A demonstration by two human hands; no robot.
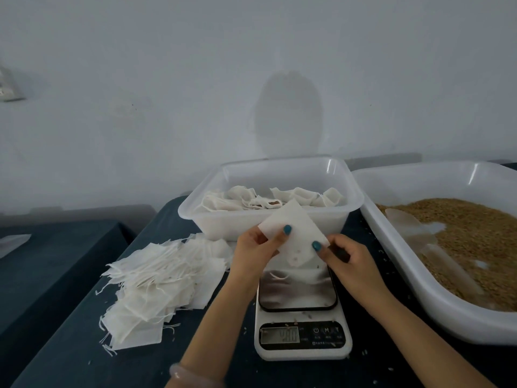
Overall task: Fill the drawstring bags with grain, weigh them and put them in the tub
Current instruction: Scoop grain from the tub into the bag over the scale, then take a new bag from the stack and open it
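Head view, 1 frame.

- Counter (84,345): covered in dark blue cloth, with a few loose grains scattered on it.
- Left hand (253,249): thumb and fingers pinch the left edge of 1 drawstring bag (296,239). The thumb lies on the bag's face and its nail is painted teal. A pale bracelet (181,372) sits on the wrist.
- Right hand (347,261): pinches the same bag at its lower right corner, thumb on top and the other fingers curled behind.
- Drawstring bag: white, flat and tilted. It is held in the air between both hands, above the far end of the scale (302,312) and in front of the tub (223,228).
- Scale: white digital kitchen type with a shiny steel platform, set on the counter between the forearms. The display (279,336) is lit, but the reading is too blurred to tell.
- Tub: translucent white plastic, standing behind the scale. It holds a layer of filled bags (251,201) bunched at their necks.
- Pile of empty bags (156,281): flat white bags with loose strings, fanned out on the counter left of the scale and in front of the tub's left corner.
- Large tray (391,247): white plastic, to the right of the scale. It holds brown grain (475,242) with a clear scoop (414,228) lying in it.
- Wall (251,79): plain and pale, behind the counter.
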